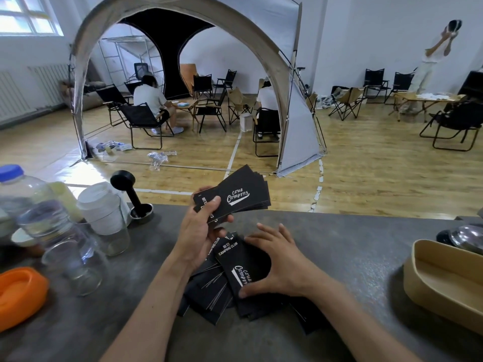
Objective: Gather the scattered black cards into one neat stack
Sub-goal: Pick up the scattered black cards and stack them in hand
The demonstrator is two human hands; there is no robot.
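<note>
Left hand [201, 231] is up off the surface [339, 246], thumb clamped across a thick bundle of black cards [235, 197], fingers curled underneath. That bundle fans out a bit toward the far edge, printed face up, held clear so it can take more cards from below, I'd say. Right hand [282, 267] is down low, fingers spread over the loose pile of black cards [217, 291], thumb hooked on the near edge of the top card. Looks like it's pinching that card, or a few, between thumb and fingers to lift them away.

The pile itself sits near the middle of the surface, toward the near edge, cards lying crosswise over one another at all angles, some poking out under the right wrist. Plenty left to collect, so the job reads as partway done, and the held bundle will want squaring up too.

Out toward the left edge: a plastic bottle [28, 205] with a blue cap, a glass jar [75, 259], a white cup [104, 207], an orange lid [18, 293] at the near-left. At the right edge, a tan tray [428, 291].
</note>
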